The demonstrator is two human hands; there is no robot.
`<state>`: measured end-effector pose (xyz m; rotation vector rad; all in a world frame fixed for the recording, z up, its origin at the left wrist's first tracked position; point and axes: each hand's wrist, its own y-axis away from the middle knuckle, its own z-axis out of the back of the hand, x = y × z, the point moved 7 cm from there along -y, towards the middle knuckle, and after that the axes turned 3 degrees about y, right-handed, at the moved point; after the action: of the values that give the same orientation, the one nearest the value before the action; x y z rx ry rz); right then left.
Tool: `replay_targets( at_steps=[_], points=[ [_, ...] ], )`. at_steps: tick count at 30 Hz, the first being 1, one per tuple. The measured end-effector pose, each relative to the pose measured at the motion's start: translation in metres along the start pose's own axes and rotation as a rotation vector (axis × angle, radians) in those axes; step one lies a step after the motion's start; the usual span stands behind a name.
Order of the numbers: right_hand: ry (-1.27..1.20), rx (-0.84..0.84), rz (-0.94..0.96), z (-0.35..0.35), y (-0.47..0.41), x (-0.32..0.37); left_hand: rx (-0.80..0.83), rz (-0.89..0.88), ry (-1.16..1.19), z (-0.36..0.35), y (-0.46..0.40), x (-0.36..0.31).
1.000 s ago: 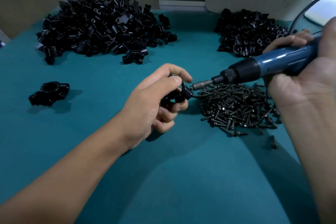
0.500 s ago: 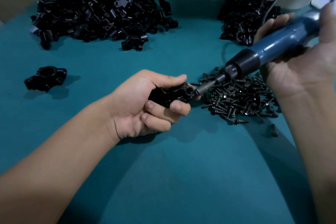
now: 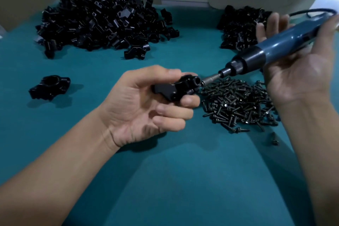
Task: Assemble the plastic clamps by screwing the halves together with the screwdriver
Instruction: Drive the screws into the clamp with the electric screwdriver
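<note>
Teal mat (image 3: 165, 180): your left hand (image 3: 146, 101), frame centre, now palm-up vs 0.5 s ago, fingers closed round clamp (image 3: 179, 88). Right hand (image 3: 300, 71) wraps screwdriver (image 3: 266, 53), bit at clamp's screw hole. Screw pile (image 3: 238, 104) centre-right; finished clamp (image 3: 49, 87) left, unmoved.

the left hand (image 3: 146, 101) is palm-up with its forearm reaching in from the lower left, fingers curled and thumb pressed over what it grips. the right hand (image 3: 300, 71) is raised at the right, palm facing left, fingers loosely wrapped, their tips extended upward.
</note>
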<state>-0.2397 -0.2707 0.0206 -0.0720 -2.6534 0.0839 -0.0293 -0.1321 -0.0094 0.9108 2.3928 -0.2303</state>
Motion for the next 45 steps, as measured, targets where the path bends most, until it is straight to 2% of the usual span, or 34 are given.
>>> replay_targets(
  at_steps=[3, 8, 11, 13, 16, 22, 28, 33, 41, 45],
  points=[
    [-0.106, -0.009, 0.01, -0.002, -0.002, 0.001, -0.008, -0.087, -0.104, -0.001, -0.001, -0.002],
    [-0.128, -0.074, -0.067, 0.006, -0.003, -0.006, -0.189, -0.166, -0.472, 0.011, -0.007, 0.002],
    [-0.141, -0.1, -0.057, 0.012, -0.008, 0.003, -0.317, -0.185, -0.899, 0.017, -0.006, -0.002],
    [-0.129, -0.099, -0.041, 0.012, -0.01, 0.011, -0.423, -0.284, -1.245, 0.015, -0.005, -0.011],
    [-0.087, -0.089, -0.026, 0.011, -0.01, 0.016, -0.497, -0.404, -1.514, 0.012, -0.004, -0.019],
    [-0.037, -0.123, -0.015, 0.01, -0.006, 0.015, -0.477, -0.313, -1.537, 0.01, -0.006, -0.011],
    [-0.108, -0.122, -0.049, 0.006, -0.001, 0.006, -0.563, -0.587, -1.681, -0.004, -0.001, -0.021],
    [-0.116, -0.101, -0.073, 0.003, -0.003, 0.006, -0.572, -0.579, -1.665, 0.001, 0.003, -0.026],
    [-0.119, -0.054, -0.075, 0.005, -0.007, 0.009, -0.565, -0.591, -1.792, 0.0, -0.003, -0.019],
    [-0.054, -0.046, -0.074, 0.003, -0.003, 0.003, -0.621, -0.608, -1.851, -0.003, 0.0, -0.024]
  ],
)
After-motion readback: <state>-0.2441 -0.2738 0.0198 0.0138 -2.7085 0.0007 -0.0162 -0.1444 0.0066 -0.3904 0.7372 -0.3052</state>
